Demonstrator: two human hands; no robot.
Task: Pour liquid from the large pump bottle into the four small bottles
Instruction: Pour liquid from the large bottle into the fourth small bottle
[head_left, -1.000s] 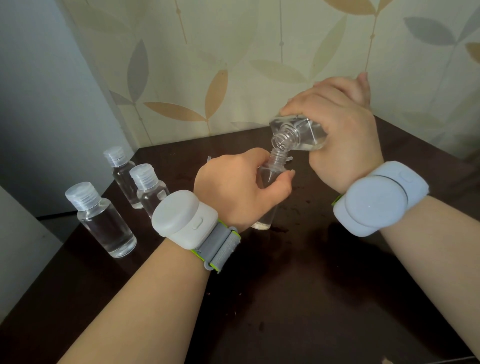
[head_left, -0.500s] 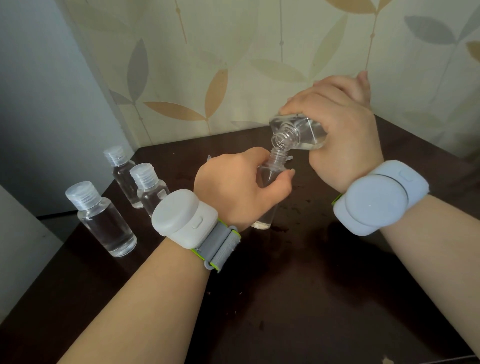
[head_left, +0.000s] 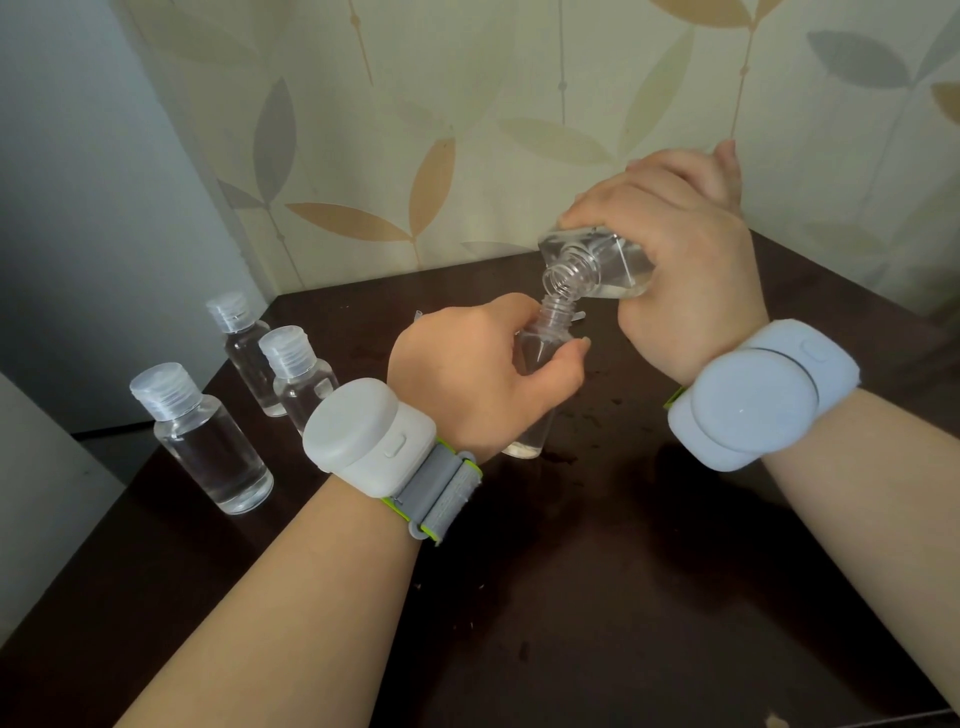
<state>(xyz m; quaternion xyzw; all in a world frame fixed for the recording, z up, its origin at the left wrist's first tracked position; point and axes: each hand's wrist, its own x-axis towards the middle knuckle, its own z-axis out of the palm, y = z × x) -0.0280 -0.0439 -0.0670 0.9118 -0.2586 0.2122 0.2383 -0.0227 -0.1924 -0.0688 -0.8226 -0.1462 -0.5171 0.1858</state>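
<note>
1. Large bottle (head_left: 605, 270): clear, its pump not fitted, threaded neck bare. It is held above the dark table (head_left: 597, 571), tilted steeply with the neck pointing down and to the left. Clear liquid shows inside the body.
2. Right hand (head_left: 685, 260): fingers and thumb wrapped around the large bottle's body, grasping it from above. A pale blue wrist device (head_left: 758, 395) sits on that wrist.
3. Open small bottle (head_left: 545, 358): uncapped, standing on the table near its middle, base touching the surface. Its mouth is directly under the large bottle's neck, the two openings touching or nearly so; which cannot be told.
4. Left hand (head_left: 472, 369): curled around the open small bottle, thumb across its front, holding it upright. A white wrist device (head_left: 369, 431) on a grey strap sits on that wrist.
5. Three capped small bottles stand at the table's left edge, well apart from the hands: the nearest (head_left: 202, 441), the middle (head_left: 301, 376), the farthest (head_left: 241, 343). All contain clear liquid.
6. Dark wet spots (head_left: 602, 410) mark the table just right of the open small bottle.
7. Leaf-patterned wallpaper (head_left: 467, 130) covers the wall behind the table.
</note>
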